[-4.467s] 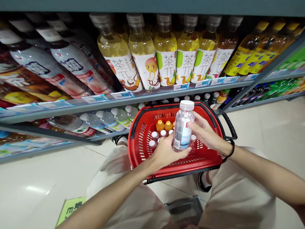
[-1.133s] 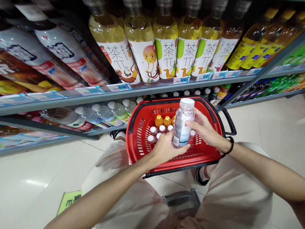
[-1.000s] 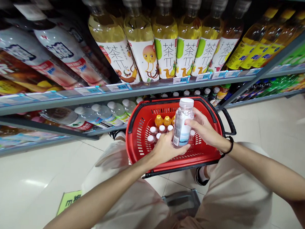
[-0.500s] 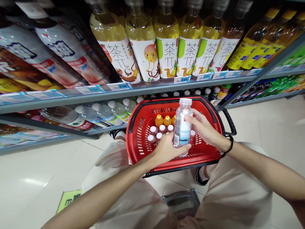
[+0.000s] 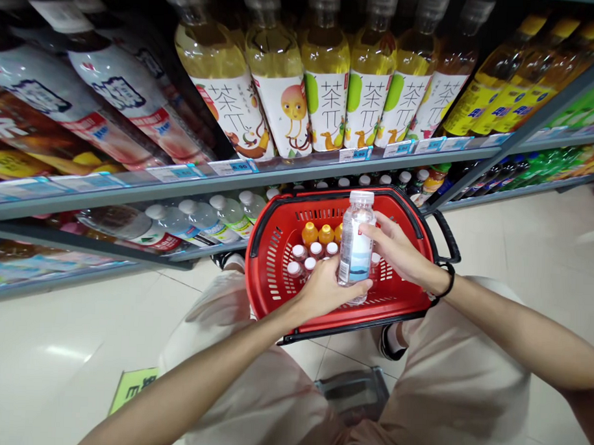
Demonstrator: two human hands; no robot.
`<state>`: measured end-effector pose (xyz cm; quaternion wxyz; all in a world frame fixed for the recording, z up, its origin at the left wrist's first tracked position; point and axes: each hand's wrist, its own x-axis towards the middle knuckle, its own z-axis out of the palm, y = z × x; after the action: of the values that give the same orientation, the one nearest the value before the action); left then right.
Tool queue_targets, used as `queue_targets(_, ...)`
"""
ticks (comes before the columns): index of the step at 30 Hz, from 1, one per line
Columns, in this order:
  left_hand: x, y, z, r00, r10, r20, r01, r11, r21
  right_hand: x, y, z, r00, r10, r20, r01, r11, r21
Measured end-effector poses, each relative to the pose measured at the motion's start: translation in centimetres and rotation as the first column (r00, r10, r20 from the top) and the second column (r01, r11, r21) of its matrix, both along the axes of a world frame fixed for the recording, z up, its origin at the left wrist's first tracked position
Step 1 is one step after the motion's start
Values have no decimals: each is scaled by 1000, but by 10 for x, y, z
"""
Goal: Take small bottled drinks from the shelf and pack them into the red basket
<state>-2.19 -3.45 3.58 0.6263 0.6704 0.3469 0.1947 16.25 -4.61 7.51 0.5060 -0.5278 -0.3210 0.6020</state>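
A clear plastic water bottle (image 5: 357, 244) with a white cap and a pale blue scenic label is held upright above the red shopping basket (image 5: 265, 293). My left hand (image 5: 329, 282) grips its lower part, thumb across the front near the base. From the right, my right hand (image 5: 398, 249) holds the upper side, with its thumb on the label. Inside the basket stand several white-capped bottles (image 5: 315, 250) and a few small orange-capped bottles (image 5: 326, 234), some hidden behind the held bottle.
A shelf edge with price tags (image 5: 231, 167) runs across the front, holding tall tea bottles (image 5: 325, 94). Lower down are more drink bottles (image 5: 194, 219). The basket's black handle (image 5: 445, 237) sticks out to the right. My knees flank the basket; a grey object (image 5: 354, 390) lies below it.
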Motion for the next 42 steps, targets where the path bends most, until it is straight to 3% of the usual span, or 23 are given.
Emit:
queue_targets(6, 0, 2, -7, 999, 0, 35, 3, 998, -70, 1, -1, -1, 998, 46, 37, -49, 996, 77)
queue_targets(11, -2, 1, -12, 999, -20, 38, 22, 998, -52, -2, -5, 3, 995, 86, 52, -94, 977, 193)
queue_targets(17, -1, 1, -8, 999, -50, 15, 51, 996, -71, -6, -12, 10, 985, 117, 129, -145, 962, 234)
queue_targets(26, 2, -4, -9, 990, -82, 115, 105, 970, -218, -5, -14, 9, 976, 101, 195, -150, 955, 257)
queue_targets(35, 3, -6, -8, 986, -72, 148, 104, 969, -222, -8, -17, 4, 962, 35, 271, -106, 961, 254)
queue_targets(42, 7, -5, -19, 971, 60, 230, 12, 953, -303, -4, -15, -10, 913, -139, 382, 46, 969, 244)
